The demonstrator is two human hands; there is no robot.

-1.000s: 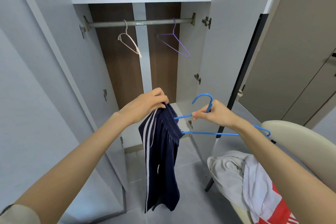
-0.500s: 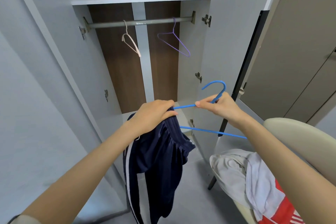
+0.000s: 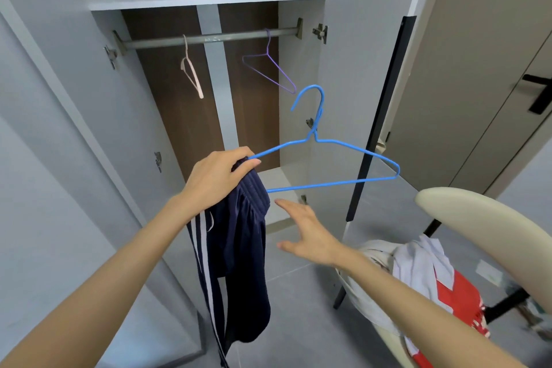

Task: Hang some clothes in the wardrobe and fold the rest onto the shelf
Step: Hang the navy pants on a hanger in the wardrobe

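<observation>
Blue wire hanger (image 3: 325, 164) stands at frame centre, one end threaded into ribbed navy shorts (image 3: 239, 248) with two white stripes, both gripped in the left hand (image 3: 218, 179). Right hand (image 3: 307, 236) below, fingers straight, touching nothing. Two thin hangers, pink (image 3: 191, 72) and purple (image 3: 268, 66), hang on the metal rail (image 3: 209, 38).

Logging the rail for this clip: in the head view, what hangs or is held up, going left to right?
Pink hanger → purple hanger → blue hanger, its end at the left hand with the navy trousers.

Navy striped shorts (image 3: 236, 248) draped over upright blue hanger (image 3: 325, 158).
</observation>
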